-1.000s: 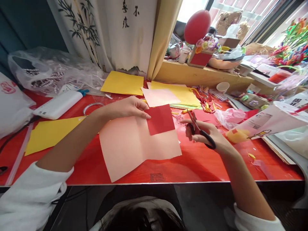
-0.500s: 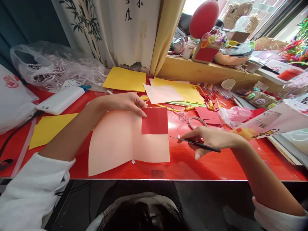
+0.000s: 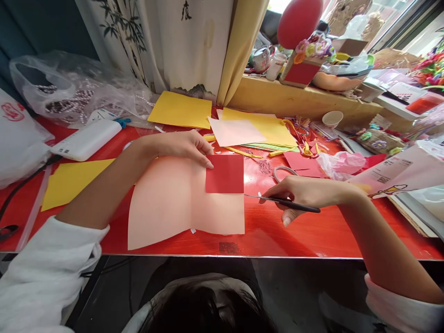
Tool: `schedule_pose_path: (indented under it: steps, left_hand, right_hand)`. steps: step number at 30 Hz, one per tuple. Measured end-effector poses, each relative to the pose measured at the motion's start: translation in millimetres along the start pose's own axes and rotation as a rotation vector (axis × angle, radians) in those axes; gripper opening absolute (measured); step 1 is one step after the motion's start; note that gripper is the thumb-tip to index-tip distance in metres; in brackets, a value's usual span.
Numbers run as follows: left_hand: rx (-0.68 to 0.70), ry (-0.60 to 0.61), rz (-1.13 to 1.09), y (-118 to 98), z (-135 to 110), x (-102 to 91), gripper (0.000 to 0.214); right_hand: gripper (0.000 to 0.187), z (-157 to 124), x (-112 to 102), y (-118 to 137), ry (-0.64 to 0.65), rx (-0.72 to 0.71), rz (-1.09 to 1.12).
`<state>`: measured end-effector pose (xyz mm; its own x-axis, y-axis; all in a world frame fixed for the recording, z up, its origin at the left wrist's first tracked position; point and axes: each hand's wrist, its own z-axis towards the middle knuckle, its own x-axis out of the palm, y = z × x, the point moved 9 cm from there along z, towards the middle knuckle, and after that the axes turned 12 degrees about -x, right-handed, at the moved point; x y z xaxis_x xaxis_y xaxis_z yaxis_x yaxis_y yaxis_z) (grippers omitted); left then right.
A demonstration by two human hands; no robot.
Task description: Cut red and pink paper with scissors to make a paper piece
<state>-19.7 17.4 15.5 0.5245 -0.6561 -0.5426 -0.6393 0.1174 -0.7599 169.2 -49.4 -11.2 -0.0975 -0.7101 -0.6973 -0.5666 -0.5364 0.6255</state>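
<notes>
My left hand (image 3: 194, 147) is closed at the top left corner of a red paper square (image 3: 225, 174), thumb on its face. The square lies over the upper right part of a creased, peach-coloured paper sheet (image 3: 163, 199). The sheet's left half bows up slightly. To the right, my right hand (image 3: 294, 193) is closed around a slim tool with a black handle (image 3: 294, 205) and a thin metal blade; I cannot tell its exact kind. The blade's tip points left, close to the right edges of the square and sheet.
Behind lie yellow sheets (image 3: 183, 110), a pale pink sheet (image 3: 237, 132) and a tape roll (image 3: 282, 172). Red paper pieces (image 3: 305, 164) and a paper bag (image 3: 409, 169) are at right. At left are a white power bank-like box (image 3: 86, 141) and a yellow sheet (image 3: 76, 180).
The view has shifted slightly. Both hands keep their holds, and the red square and the tool stay nearly where they were.
</notes>
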Motion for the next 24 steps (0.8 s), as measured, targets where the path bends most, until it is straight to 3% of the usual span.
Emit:
schedule_pose_path:
  steps: [16, 24]
  left_hand:
    - [0.033, 0.021, 0.072, -2, 0, 2.5, 0.022]
    - [0.012, 0.024, 0.071, 2, 2, 3.3, 0.024]
  right_hand:
    - [0.059, 17, -3, 3, -0.005, 0.002, -0.009]
    - [0.053, 18, 0, 3, 0.063, 0.040, -0.035]
